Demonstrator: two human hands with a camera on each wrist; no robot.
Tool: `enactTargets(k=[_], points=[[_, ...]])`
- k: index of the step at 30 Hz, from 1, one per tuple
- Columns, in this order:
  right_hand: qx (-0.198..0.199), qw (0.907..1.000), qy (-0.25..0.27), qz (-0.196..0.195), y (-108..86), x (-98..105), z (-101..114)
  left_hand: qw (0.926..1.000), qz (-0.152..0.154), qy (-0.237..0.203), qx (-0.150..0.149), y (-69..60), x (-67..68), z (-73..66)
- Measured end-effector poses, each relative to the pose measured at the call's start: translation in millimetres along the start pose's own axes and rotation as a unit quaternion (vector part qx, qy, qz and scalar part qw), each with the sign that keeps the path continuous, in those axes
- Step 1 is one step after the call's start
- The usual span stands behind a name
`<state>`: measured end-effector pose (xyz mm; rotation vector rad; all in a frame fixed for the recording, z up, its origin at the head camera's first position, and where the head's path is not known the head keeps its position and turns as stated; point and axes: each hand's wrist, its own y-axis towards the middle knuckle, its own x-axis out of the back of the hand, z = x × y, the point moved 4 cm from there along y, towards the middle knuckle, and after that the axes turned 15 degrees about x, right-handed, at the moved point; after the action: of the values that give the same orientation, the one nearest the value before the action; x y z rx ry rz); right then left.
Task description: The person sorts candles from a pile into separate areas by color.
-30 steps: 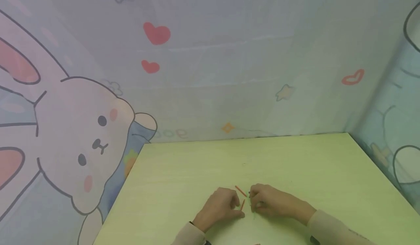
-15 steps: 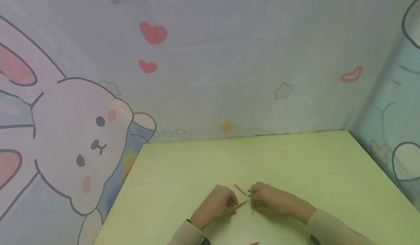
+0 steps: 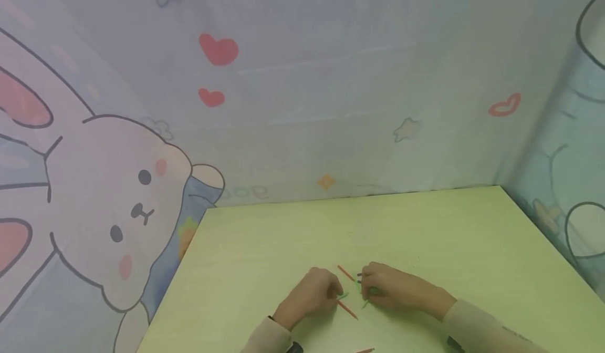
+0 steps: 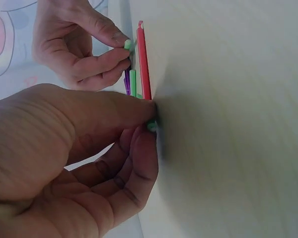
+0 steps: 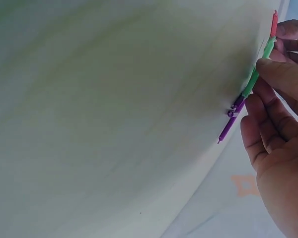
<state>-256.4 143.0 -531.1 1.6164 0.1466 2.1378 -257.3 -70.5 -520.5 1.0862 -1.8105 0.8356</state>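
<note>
While pinching a slim green plastic-looking stick (image 4: 127,44) apiece with left hand (image 3: 311,293) and right hand (image 3: 390,286), looks like fingertip-only for fine control, well short of the pale-green worktop (image 3: 264,237)'s far edge.

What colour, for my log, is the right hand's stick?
Green; the stick shows best in the right wrist view.

We see sticks (image 3: 347,310) between the left hand (image 3: 313,292) and right hand (image 3: 389,289), well short of the table (image 3: 368,232)'s far edge. Another stick (image 3: 366,351) lies nearer us.
</note>
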Motion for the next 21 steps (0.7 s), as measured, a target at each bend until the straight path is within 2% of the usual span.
enactTargets(k=[4,12,17,21], points=[[-0.014,0.9999,0.001,0.009,0.3,-0.3,-1.7,1.0000,-0.003,0.004,0.003,-0.1,-0.7,1.1],[-0.027,0.9995,-0.002,0.018,0.4,-0.8,-3.4,0.9995,-0.029,-0.002,0.008,0.5,6.4,2.5],[-0.019,0.9996,-0.007,0.020,-0.3,-1.9,-2.6,0.9989,-0.045,0.011,0.007,1.6,16.4,4.8],[-0.007,0.9997,-0.015,0.019,0.1,-1.8,-1.5,0.9977,-0.063,0.020,0.015,3.9,29.4,10.7]])
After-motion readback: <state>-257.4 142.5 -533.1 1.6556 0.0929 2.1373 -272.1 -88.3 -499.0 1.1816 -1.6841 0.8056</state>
